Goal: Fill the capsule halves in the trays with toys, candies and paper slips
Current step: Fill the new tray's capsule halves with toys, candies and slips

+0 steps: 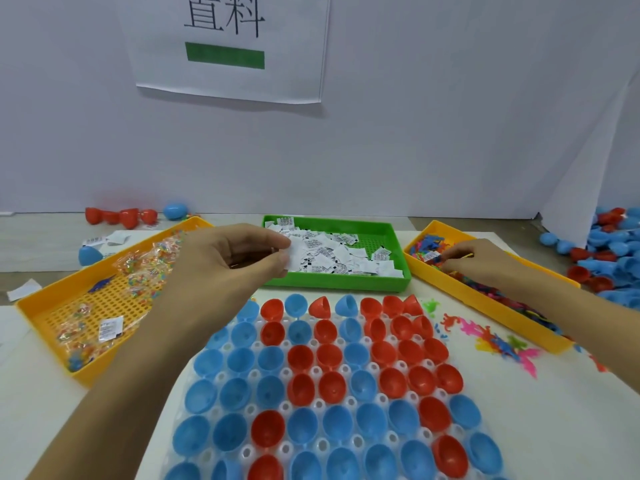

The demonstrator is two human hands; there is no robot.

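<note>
Red and blue capsule halves stand open side up in a clear holder tray in front of me. My left hand hovers at the near left edge of the green tray and pinches a white paper slip between thumb and fingers. More paper slips lie heaped in that tray. My right hand reaches into the right yellow tray and its fingertips pinch small coloured toys there. The left yellow tray holds candy packets.
Loose coloured toys lie on the white mat beside the holder tray. A heap of capsule halves sits at the far right. Some red and blue capsules rest against the back wall, which carries a printed paper sign.
</note>
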